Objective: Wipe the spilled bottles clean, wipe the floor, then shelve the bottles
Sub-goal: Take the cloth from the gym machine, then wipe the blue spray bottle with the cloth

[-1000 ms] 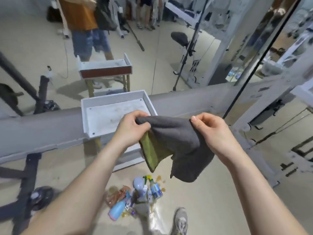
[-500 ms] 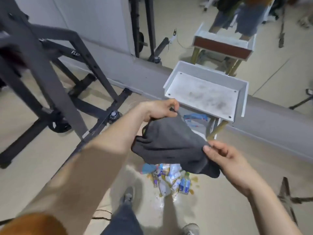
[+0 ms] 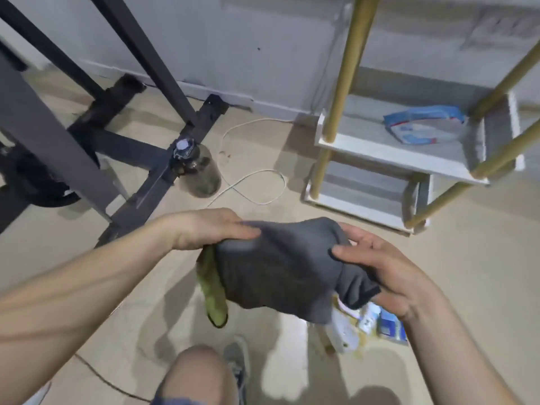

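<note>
Left hand (image 3: 209, 230) and right hand (image 3: 390, 271): fingers clamped on soft grey-green cloth (image 3: 280, 267). Small spilled plastic bottles (image 3: 371, 317) unwiped on beige floor (image 3: 467, 273); wiping and shelving judged still to do.

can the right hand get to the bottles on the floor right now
Probably yes. The bottles lie on the floor just below the right hand, with only the cloth between. That hand and the left hand both grip the cloth, so it would reach them cloth first.
</note>
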`<state>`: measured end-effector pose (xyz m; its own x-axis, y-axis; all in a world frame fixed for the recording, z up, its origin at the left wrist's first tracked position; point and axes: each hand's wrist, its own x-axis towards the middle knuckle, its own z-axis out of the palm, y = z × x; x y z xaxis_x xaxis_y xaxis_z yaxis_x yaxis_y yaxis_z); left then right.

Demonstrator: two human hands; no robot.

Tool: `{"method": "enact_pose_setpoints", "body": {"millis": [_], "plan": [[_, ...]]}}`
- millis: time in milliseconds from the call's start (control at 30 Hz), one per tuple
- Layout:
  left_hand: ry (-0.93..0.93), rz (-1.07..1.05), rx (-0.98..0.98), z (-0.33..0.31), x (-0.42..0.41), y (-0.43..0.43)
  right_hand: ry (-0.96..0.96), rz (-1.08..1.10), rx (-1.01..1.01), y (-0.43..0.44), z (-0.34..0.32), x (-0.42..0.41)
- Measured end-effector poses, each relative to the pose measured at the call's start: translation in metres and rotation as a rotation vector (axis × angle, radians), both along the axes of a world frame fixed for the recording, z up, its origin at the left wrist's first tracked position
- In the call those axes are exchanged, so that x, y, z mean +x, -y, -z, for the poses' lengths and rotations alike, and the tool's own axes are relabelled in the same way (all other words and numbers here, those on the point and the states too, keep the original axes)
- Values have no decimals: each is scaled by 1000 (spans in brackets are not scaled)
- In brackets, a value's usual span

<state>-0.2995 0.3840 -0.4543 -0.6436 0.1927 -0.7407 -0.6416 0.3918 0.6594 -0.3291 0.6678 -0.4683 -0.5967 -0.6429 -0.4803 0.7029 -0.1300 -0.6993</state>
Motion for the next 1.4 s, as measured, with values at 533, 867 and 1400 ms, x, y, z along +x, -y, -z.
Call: {"method": "enact_pose_setpoints", "body": {"millis": [533,867,1400], "plan": [[-518,-413,126,24,82,-21,-205,225,-237,25,-3,96],[-916,-132,-119,-32,207,-133,-339,369,-165,-2,-57,190],[-69,316,-257,200,143,-102,-576,120,1102,-14,162,212]]}}
